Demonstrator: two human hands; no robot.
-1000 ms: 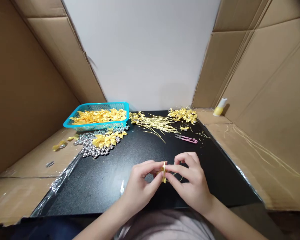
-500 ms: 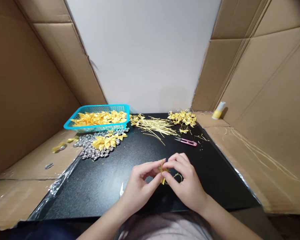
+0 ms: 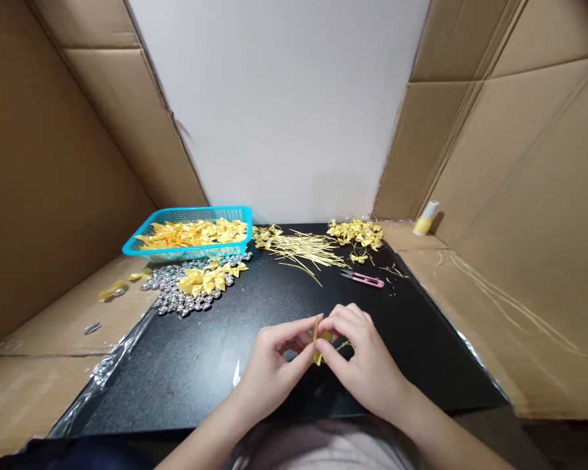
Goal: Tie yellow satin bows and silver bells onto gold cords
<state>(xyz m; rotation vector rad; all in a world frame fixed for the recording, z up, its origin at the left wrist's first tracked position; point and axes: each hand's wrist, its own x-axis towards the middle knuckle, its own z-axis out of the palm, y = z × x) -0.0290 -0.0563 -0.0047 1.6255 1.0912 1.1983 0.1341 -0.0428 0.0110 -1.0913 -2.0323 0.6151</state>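
Both hands meet over the near middle of the black table point(image 3: 200, 352). The left hand point(image 3: 274, 362) pinches a small yellow ribbon bow point(image 3: 317, 341) edge-on between thumb and forefinger. The right hand point(image 3: 362, 356) closes its fingertips on the bow's waist, where a thin gold thread point(image 3: 343, 344) seems to loop out to the right, though it is too fine to be sure. Doing this well likely calls for a firm left pinch at the centre, so the folds do not spread, and short, tight right-hand movements close to the bow. Pink snips point(image 3: 365, 279) lie farther off, to the right.
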